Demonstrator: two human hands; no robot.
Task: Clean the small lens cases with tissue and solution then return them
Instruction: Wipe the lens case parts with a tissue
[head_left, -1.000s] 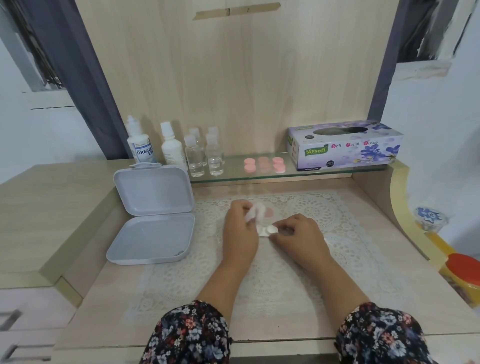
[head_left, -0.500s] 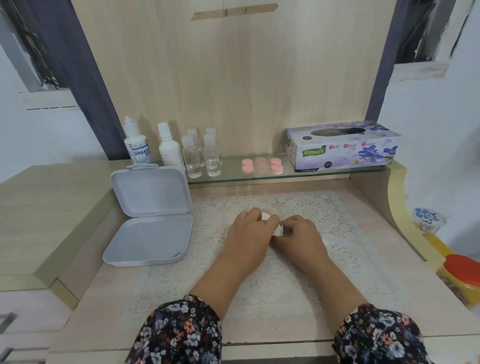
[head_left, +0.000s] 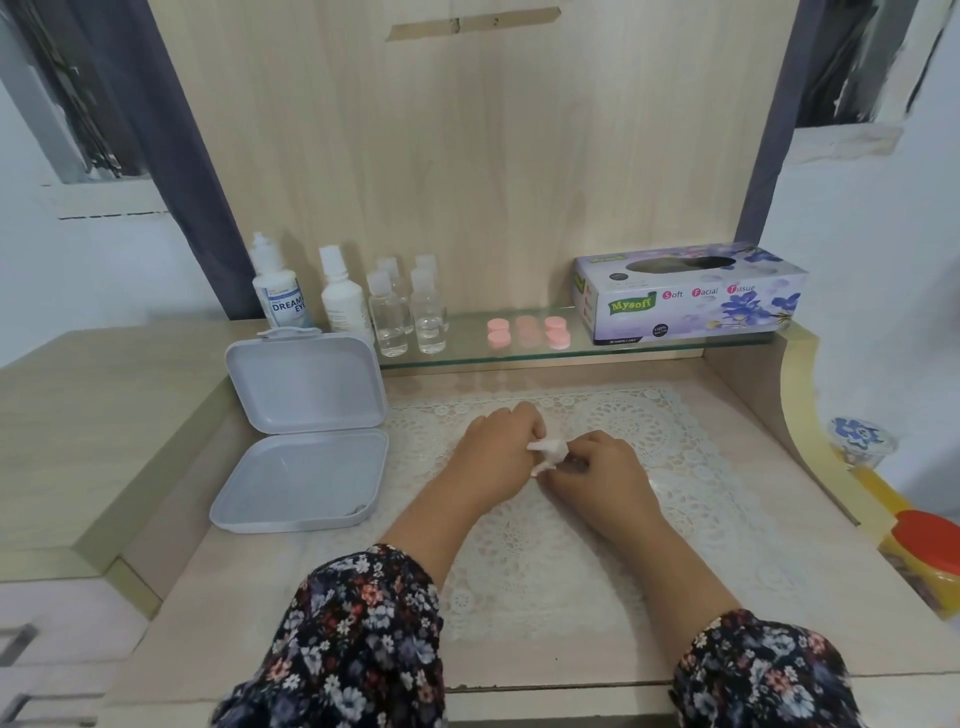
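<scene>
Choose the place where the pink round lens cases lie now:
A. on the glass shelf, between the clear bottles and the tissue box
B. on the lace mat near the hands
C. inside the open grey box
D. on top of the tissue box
A: the pink lens cases lie on the glass shelf, with the clear bottles to their left and the tissue box to their right.
</scene>
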